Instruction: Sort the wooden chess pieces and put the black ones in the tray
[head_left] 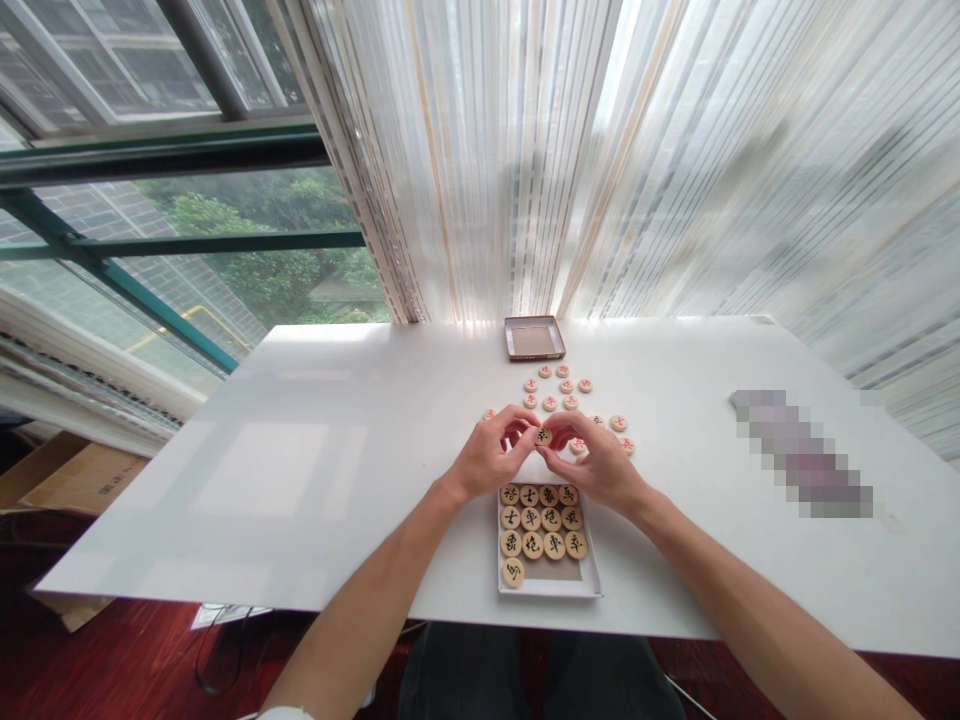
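Between the fingertips of both hands is a round wooden Chinese chess piece (543,437) with a black character facing up. My left hand (491,452) pinches it from the left, and my right hand (594,462) grips its right side. Just below the hands lies a white box tray (551,590), with black-character pieces (531,545) set in rows and a bare patch at its lower right. Beyond my hands, several red-character pieces (550,403) are scattered face up on the table; some are partly hidden by my fingers.
The white table (360,460) stands against a window with a striped curtain (495,160). At its far edge sits a box lid (535,340), inside up. A blurred-out object (802,455) lies at the right. A cardboard box (82,475) is on the left, beyond the table.
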